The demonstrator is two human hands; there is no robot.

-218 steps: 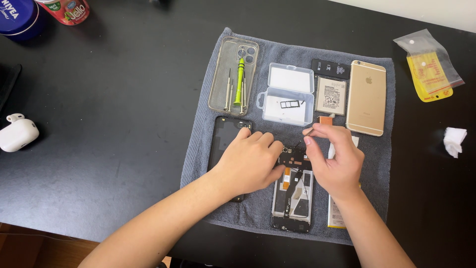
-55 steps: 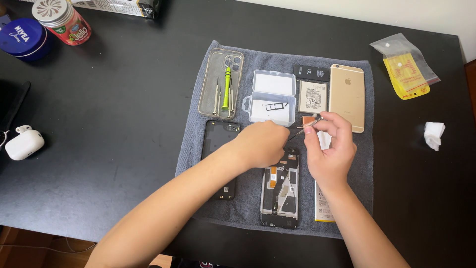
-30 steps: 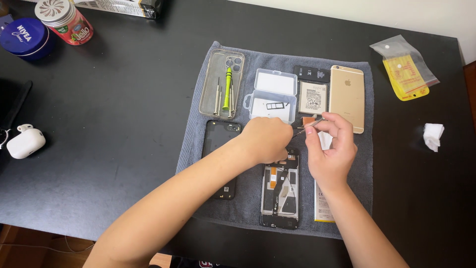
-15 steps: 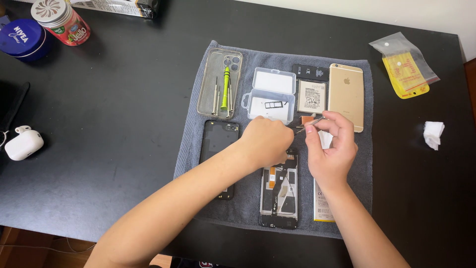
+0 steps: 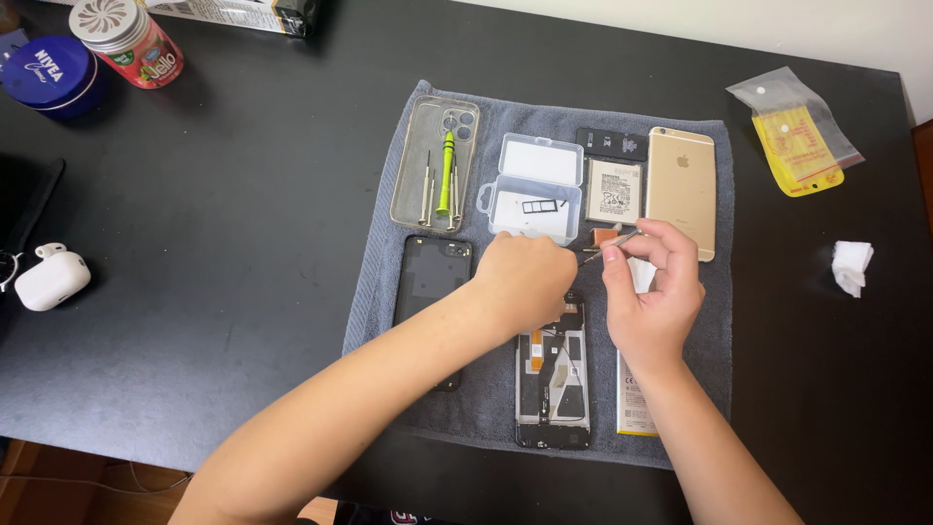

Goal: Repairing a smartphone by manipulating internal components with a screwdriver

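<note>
A: Both hands are over the grey towel (image 5: 389, 282), meeting near its middle; the left hand (image 5: 525, 277) is curled into a loose fist just below the clear box (image 5: 536, 187), knuckles up, fingertips tucked under; whether it pinches anything I cannot tell.

B: And the right hand (image 5: 653, 292)?

A: Closed in a pinch on thin tweezers (image 5: 607, 245); the tips point toward the left hand and nearly touch it; a small copper-coloured piece (image 5: 604, 236) lies on the towel just behind the tweezers.

B: Where is the opened phone (image 5: 554, 389)?

A: On the towel, directly below the left hand, insides facing up; its top end is hidden under that fist; the black back cover (image 5: 428, 292) lies just left of it, partly under the forearm.

B: What else sits on the towel?

A: Above the back cover, a clear case (image 5: 413, 185) holding a green screwdriver (image 5: 447, 175); right of the box, a white battery (image 5: 613, 192), then a gold phone (image 5: 681, 190) face down; a long pale battery (image 5: 632, 408) lies right of the opened phone, under the right wrist.

B: Off the towel?

A: White earbud case (image 5: 51, 280) far left; yellow bag (image 5: 795, 136) far right, crumpled tissue (image 5: 852, 265) below it.
</note>
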